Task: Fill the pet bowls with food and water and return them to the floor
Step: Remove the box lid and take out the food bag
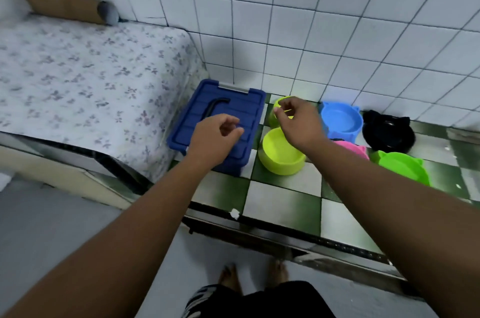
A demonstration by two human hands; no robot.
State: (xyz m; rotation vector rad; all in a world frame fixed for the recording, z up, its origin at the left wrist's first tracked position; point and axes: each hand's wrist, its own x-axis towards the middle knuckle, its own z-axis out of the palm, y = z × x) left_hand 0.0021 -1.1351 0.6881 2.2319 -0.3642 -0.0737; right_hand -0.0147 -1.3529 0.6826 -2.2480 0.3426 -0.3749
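Arms: yours both reach forward over the tabletop (280, 203).
Left hand (215, 135): fingers loosely curled, empty, above blue box (246, 109).
Right hand (298, 122): fingers curled over rear lime bowl (272, 118); contact unclear.

Left hand (215, 135) over blue box (241, 107) — right hand (297, 121) above lime bowls (281, 157).

White tiled wall (311, 18), green-and-white checkered ledge (280, 203), floral cloth (78, 70) at left, grey floor (39, 226) below
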